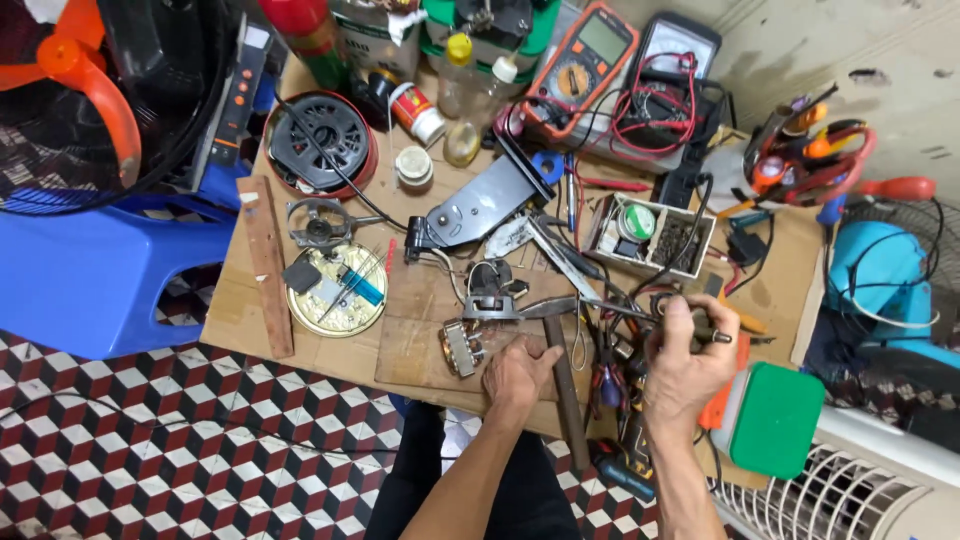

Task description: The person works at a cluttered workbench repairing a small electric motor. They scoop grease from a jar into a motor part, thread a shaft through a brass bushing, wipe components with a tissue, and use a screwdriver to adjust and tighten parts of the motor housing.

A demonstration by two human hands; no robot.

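My left hand [517, 377] rests on the wooden board [420, 330], fingers curled, touching a small motor part with copper windings [461, 348] and a metal bracket [500, 305]. My right hand [685, 365] is closed around the handle of a soldering iron [640, 312], whose metal tip points left toward the bracket. A dark metal arm piece [480, 205] lies farther back on the board.
A round tin lid with small parts [335, 290] and a wooden strip [265, 265] lie left. Multimeters [585, 65], bottles, a parts box [650, 232] and a scissors holder [805, 150] stand behind. A green-lidded box [772, 418], a blue stool [95, 275] and fans surround the low table.
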